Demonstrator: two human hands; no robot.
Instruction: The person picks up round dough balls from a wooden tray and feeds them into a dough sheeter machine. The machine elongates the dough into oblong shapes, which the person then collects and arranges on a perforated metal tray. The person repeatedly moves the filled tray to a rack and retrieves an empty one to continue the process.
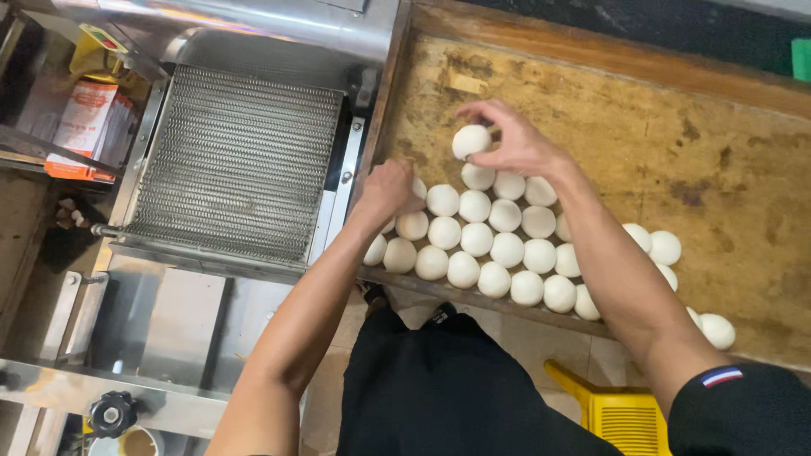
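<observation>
Dough ball (470, 141) in right hand (517, 143); tray (676, 160)

Tray (710, 152): lies to your right, its near edge running along in front of you.
Dough balls (490, 241): sit in close rows in the tray's near left corner; a few more lie apart, further right along the near edge.
Mesh conveyor (241, 165): sits to your left, just beside the tray's left wall.
Right hand (515, 143): over the far end of the rows, on one dough ball (470, 140).
Left hand (387, 190): at the tray's left wall, touching the leftmost balls.
Stool (621, 414): on the floor below the tray's near edge, to your right.
</observation>
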